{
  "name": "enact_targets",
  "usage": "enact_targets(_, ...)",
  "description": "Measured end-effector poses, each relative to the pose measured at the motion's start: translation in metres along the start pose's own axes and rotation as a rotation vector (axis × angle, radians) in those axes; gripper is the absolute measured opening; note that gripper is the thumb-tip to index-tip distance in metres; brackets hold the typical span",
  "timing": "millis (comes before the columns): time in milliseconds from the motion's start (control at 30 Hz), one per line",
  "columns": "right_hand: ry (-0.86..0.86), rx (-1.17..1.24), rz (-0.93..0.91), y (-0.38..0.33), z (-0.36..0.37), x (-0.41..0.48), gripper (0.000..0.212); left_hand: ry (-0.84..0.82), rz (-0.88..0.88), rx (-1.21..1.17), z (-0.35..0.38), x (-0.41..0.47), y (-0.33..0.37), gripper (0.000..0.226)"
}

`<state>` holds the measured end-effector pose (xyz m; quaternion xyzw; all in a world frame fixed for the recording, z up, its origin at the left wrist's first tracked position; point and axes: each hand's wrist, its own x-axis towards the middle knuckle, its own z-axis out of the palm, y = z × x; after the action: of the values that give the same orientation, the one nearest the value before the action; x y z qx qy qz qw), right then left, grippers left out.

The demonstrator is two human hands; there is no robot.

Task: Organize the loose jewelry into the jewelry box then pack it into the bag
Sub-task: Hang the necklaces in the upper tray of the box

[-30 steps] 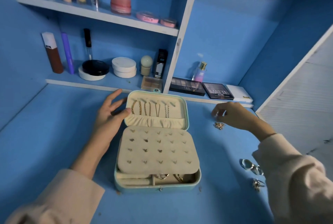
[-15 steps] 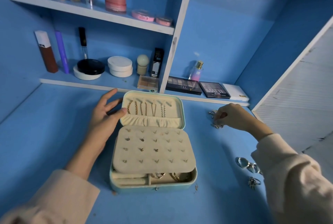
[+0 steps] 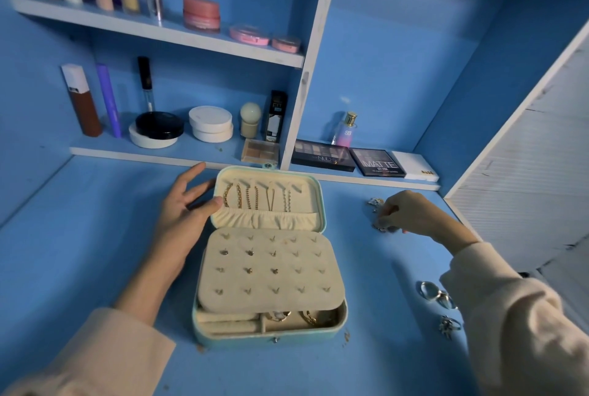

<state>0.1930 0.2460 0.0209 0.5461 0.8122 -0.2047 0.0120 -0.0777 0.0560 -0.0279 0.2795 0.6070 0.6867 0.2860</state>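
Several small silver pieces (image 3: pixel 381 227) lay right of the open jewelry box (image 3: pixel 271 274), and the right hand (image 3: pixel 411 215) pinched them with curled fingers. They looked light and slippery, probably best nipped by the edges. The left hand (image 3: pixel 181 220), with fingers spread, touched the lid (image 3: pixel 306 191).

On the lower shelf (image 3: pixel 178 151) stand a brown bottle (image 3: pixel 83 105), a purple tube (image 3: pixel 109 99), a black compact (image 3: pixel 159 125) and two stacked white jars (image 3: pixel 211 124). Right of the divider (image 3: pixel 314 54) lie two dark eyeshadow palettes (image 3: pixel 322 156), a small perfume bottle (image 3: pixel 345 129) behind them. Pink pots (image 3: pixel 201 12) sit on the upper shelf (image 3: pixel 95 21)
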Motion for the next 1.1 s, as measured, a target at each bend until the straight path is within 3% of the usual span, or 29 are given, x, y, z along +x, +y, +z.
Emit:
enact_targets(400,0.209,0.357,-0.093,-0.008,-0.026,-0.013,0.015,-0.003,-0.016,0.089,0.0,-0.003,0.003,0.058)
enact_targets(567,0.299,0.453,-0.186,-0.024,-0.034,-0.024,0.028,-0.031,0.007,0.161,0.0,-0.004,0.002,0.055)
enact_targets(800,0.279,0.527,-0.318,-0.043,-0.04,-0.038,0.037,-0.062,-0.126,0.198,-0.001,0.005,0.019,0.051)
enact_targets(933,0.306,0.433,-0.394,-0.051,-0.049,-0.047,0.041,-0.22,-0.005,0.334,0.026,0.005,0.058,0.045)
enact_targets(1100,0.288,0.446,-0.485,-0.061,-0.057,-0.056,0.044,-0.582,0.125,0.419,0.102,-0.011,0.094,0.038)
